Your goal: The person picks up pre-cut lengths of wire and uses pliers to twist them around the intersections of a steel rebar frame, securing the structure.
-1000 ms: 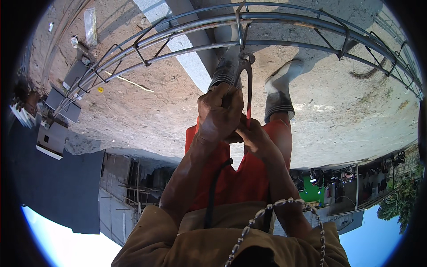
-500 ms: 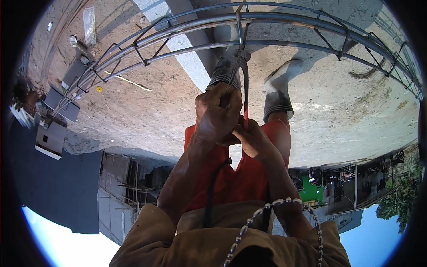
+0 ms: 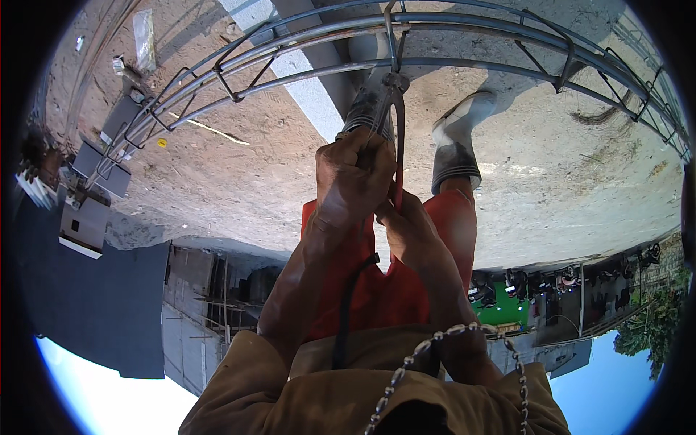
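Our right hand grips the red-handled pincers; we see our left hand clenched, its contents hidden.

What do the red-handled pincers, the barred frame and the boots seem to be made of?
Pincers: probably steel, dark with a dull sheen; the red handle covering could be paint or plastic. 
Barred frame: likely steel, grey-blue with brownish patches and highlights along slim bars. 
Boots: perhaps rubber, judging by the ribbed bands at the cuffs; the surface looks matte and dirt-stained.
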Action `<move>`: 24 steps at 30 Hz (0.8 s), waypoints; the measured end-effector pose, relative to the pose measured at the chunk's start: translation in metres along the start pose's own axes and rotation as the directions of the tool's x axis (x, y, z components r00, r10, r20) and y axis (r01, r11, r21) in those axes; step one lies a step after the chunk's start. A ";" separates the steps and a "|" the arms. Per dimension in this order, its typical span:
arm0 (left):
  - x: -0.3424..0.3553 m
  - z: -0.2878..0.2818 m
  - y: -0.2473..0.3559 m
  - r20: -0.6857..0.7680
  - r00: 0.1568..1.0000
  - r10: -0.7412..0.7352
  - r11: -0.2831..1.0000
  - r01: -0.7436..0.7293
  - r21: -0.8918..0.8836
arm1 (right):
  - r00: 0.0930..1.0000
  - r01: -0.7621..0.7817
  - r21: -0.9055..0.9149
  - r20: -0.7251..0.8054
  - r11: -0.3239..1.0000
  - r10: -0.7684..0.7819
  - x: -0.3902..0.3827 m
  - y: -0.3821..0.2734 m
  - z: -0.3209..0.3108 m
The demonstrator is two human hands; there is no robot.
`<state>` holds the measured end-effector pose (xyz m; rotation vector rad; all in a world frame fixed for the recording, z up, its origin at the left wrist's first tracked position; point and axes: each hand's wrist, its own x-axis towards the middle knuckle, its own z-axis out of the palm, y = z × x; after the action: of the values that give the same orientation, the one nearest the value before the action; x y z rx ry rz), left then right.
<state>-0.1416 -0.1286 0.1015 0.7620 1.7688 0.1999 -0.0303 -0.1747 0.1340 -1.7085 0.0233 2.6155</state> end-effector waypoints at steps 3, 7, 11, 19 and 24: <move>0.002 -0.002 0.000 0.010 0.992 0.129 0.987 -0.129 0.098 | 0.915 -0.085 0.322 -0.349 0.943 0.202 0.007 -0.006 0.026; 0.007 -0.008 -0.009 0.052 0.979 0.196 0.976 -0.200 0.091 | 0.906 -0.052 0.054 -0.417 0.997 0.070 0.006 -0.021 0.040; 0.006 -0.014 -0.016 0.113 0.991 0.071 0.997 -0.065 -0.052 | 0.852 -0.031 -0.242 -0.513 0.970 -0.101 0.011 -0.016 0.035; 0.015 -0.015 -0.034 0.180 0.981 -0.078 0.932 0.136 -0.337 | 0.580 -0.448 0.843 0.528 0.298 -0.621 0.035 0.018 -0.016; 0.017 -0.022 -0.021 0.148 0.977 -0.155 0.855 0.207 -0.475 | 0.898 0.109 0.828 0.155 0.550 -0.411 0.015 0.029 -0.021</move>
<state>-0.1725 -0.1297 0.0847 0.2311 1.5821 0.4523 -0.0173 -0.2044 0.1121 -0.8400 0.7639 2.0699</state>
